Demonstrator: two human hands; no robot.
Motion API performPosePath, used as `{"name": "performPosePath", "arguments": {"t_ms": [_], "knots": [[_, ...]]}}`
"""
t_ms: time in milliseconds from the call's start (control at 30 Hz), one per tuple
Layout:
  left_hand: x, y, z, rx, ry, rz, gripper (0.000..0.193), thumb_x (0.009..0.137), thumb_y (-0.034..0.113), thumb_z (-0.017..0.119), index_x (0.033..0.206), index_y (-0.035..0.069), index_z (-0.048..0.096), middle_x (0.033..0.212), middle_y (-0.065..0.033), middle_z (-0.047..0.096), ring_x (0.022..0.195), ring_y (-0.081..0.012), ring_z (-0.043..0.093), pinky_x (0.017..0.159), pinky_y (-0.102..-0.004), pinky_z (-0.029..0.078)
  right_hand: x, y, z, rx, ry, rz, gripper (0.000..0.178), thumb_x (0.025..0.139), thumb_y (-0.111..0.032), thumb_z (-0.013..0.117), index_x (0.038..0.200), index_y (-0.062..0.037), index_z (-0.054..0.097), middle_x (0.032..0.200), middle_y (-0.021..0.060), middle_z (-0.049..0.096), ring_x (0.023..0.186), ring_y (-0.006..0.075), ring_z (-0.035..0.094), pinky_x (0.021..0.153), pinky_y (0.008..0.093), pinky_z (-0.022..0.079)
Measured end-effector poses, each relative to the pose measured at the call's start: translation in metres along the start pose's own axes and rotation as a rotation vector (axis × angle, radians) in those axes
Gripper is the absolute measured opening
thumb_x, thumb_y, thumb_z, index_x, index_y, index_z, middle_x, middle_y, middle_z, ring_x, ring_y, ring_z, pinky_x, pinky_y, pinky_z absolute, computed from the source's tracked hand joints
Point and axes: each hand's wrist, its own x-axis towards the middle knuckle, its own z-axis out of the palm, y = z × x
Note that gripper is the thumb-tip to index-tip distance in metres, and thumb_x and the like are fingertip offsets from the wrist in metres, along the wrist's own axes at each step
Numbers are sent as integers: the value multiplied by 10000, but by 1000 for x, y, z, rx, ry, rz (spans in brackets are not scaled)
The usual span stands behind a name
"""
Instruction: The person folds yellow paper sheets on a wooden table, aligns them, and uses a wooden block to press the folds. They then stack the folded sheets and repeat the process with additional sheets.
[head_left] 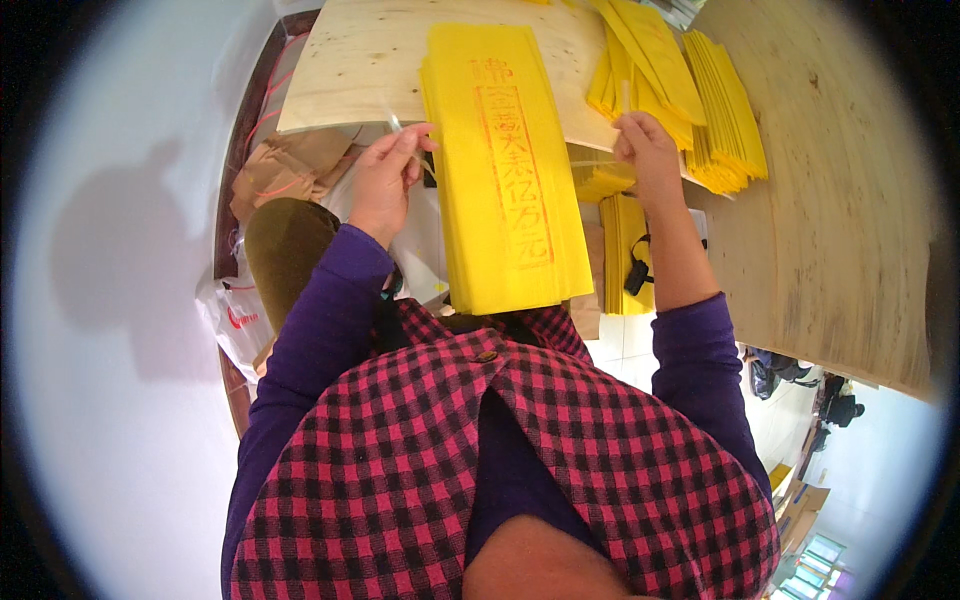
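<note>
A tall stack of yellow paper sheets (462,180) with red printed characters lies in front of me, its near end jutting past the table edge toward my lap. Left of the stack, my left hand (384,182) is closed in a pinch on a thin translucent strip (394,122). On the other side, my right hand (648,150) pinches a similar pale strip end (626,96). A pale band runs from near the right hand toward the stack's side; whether both ends belong to one strip passing under the stack is hidden.
More yellow paper bundles (722,115) lie on the wooden table (360,65) at the far right. Below the tabletop stand further yellow stacks (622,260). Brown paper (285,170) and a white plastic bag (238,320) are at the left by the wall.
</note>
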Motion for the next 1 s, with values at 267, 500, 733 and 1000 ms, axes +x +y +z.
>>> {"name": "performPosePath", "arguments": {"t_ms": [267, 500, 733, 1000], "knots": [[-2, -14, -21, -97, 137, -102, 225, 888, 178, 551, 1037, 23, 616, 821, -37, 614, 567, -77, 427, 531, -210, 339, 4, 36, -58, 406, 113, 6, 135, 918, -180, 499, 894, -51, 531, 657, -5, 442, 610, 120, 462, 583, 248, 408], [-3, -19, -14, -133, 39, -59, 223, 890, 171, 549, 1017, 0, 613, 825, -39, 610, 615, -91, 452, 585, -219, 364, 9, -58, 6, -49, -201, -192, 151, 885, -150, 539, 844, -10, 577, 755, 19, 551, 738, 127, 545, 687, 250, 450], [-4, -26, 1, -272, 87, -85, 203, 909, 173, 519, 989, 3, 596, 847, -31, 605, 658, -102, 494, 628, -240, 409, 26, -45, 137, -441, -794, -589, 153, 787, -173, 621, 830, -25, 620, 789, 91, 602, 754, 200, 588, 695, 291, 457], [-5, -29, -4, -175, 161, -48, 174, 909, 142, 502, 963, 9, 601, 736, -5, 577, 597, -81, 464, 583, -222, 394, 28, -10, 157, -620, -822, -543, 155, 781, -179, 614, 824, -31, 632, 818, 119, 607, 777, 267, 588, 698, 338, 465]]}}
